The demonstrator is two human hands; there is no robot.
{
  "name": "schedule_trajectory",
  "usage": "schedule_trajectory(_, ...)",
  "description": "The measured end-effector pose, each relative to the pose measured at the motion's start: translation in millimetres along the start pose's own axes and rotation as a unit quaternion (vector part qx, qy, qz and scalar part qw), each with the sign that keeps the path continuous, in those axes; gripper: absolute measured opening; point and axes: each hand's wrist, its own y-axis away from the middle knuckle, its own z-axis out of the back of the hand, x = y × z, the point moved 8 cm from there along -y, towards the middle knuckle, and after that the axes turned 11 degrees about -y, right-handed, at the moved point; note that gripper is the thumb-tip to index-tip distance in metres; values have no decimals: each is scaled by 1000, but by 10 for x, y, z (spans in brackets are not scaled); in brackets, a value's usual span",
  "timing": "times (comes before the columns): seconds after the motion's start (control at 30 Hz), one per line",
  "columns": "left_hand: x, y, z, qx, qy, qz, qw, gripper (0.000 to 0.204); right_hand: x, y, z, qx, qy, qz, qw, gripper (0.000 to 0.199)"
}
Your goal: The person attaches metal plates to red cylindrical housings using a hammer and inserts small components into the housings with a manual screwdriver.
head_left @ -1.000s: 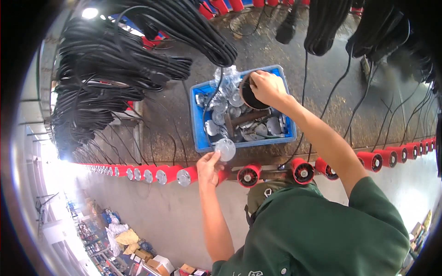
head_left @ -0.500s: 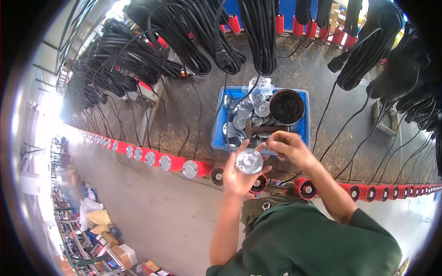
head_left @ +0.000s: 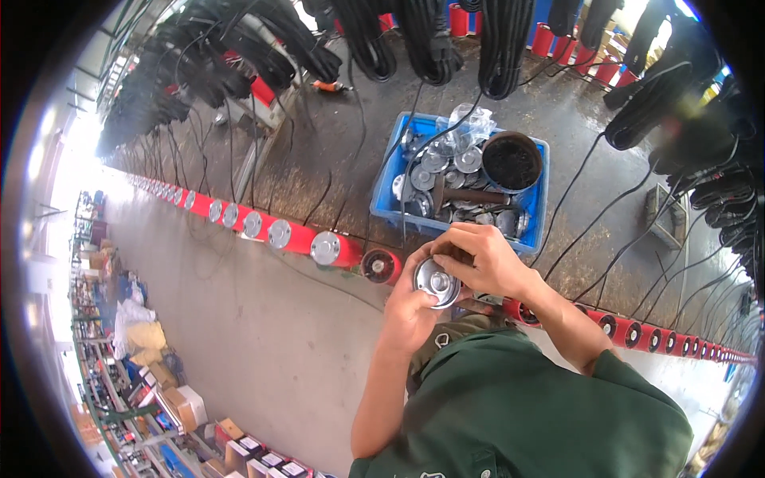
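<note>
1. Head view: your left hand (head_left: 408,315) grasps a round silver metal end cap (head_left: 437,282), its thumb over the near edge and its fingers behind the far side.
2. Your right hand (head_left: 492,260) bends over the same cap, fingertips at its upper rim; whether they also pinch something small, you cannot tell from this angle.
3. That cap sits between your two hands, in front of your green shirt (head_left: 550,402), its recessed face and raised centre turned up toward the camera.
4. Just left of your hands, a red cylindrical housing (head_left: 382,267) shows its open dark end; the next red housing (head_left: 344,249) to the left wears a silver cap.
5. To your right, more red housings (head_left: 629,333) run along the bench edge with open ends toward you.
6. Beyond your hands, a blue plastic crate (head_left: 544,195) holds loose silver caps (head_left: 434,160), a clear plastic bag (head_left: 472,127), a hammer-like tool (head_left: 476,196) and a brown round container (head_left: 511,162) with dark contents.
7. The crate stands on a worn, dark workbench (head_left: 586,171).
8. Bundled black cables (head_left: 504,49) hang above the bench's far side, and cardboard boxes (head_left: 189,406) lie at lower left.
</note>
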Motion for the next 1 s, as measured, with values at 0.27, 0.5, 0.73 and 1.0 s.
schedule_trajectory(0.27,-220,246,243,-91,-12,-95,991,94,-97,-172,-331,16,-66,-49,996,20)
schedule_trajectory(0.5,-373,186,425,-124,9,-167,978,99,-357,-19,-405,-56,-116,-95,987,22)
schedule_trajectory(0.73,-166,-316,446,-132,120,-196,964,94,-684,328,-526,-142,-454,-256,842,21)
schedule_trajectory(1.0,-83,-685,355,-77,161,-125,976,84,-1084,48,564,-76,-140,-238,958,17)
